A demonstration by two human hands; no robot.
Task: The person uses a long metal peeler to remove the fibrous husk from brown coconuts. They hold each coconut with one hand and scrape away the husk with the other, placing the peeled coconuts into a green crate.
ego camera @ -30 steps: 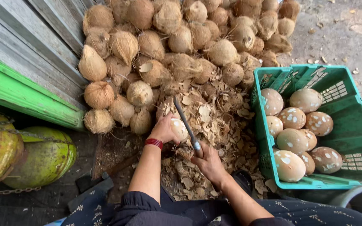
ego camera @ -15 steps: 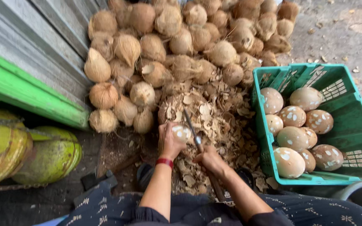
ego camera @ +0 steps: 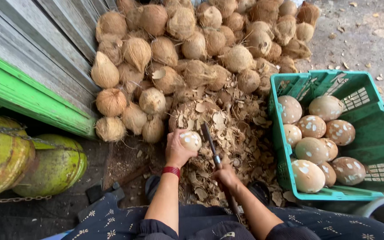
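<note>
The coconut (ego camera: pixel 191 140) sits in the left hand (ego camera: pixel 177 149), just above the middle of the heap of shell chips (ego camera: pixel 227 133) on the ground in front of the person's knees. The left hand is closed around its lower left side, fingers wrapped under it, so that the pale top faces up and a little to the right. Most of the surface that shows is creamy white with a few brown patches left, so the paring looks well along but not finished; the underside is hidden by the palm. The coconut is nearly round, and no clear long axis can be made out.

The right hand (ego camera: pixel 226 175) is clenched on the handle of a knife (ego camera: pixel 210 144). The blade runs up and slightly left from the fist, its long axis close to upright in the picture, with the tip just beside the right flank of the coconut; whether the edge touches it cannot be told.

To the right stands a green plastic crate (ego camera: pixel 370 93) holding about nine pared coconuts (ego camera: pixel 312 151), pale with brown flecks; it is roughly half filled, going by the bare wall above them. Beyond the chips lies a large pile of brown husked coconuts (ego camera: pixel 201 44) not yet pared, stacked against a grey wooden wall (ego camera: pixel 36 49) with a green board (ego camera: pixel 27 95). So much of the work seems left. Far left lie big green coconuts (ego camera: pixel 50 166).
</note>
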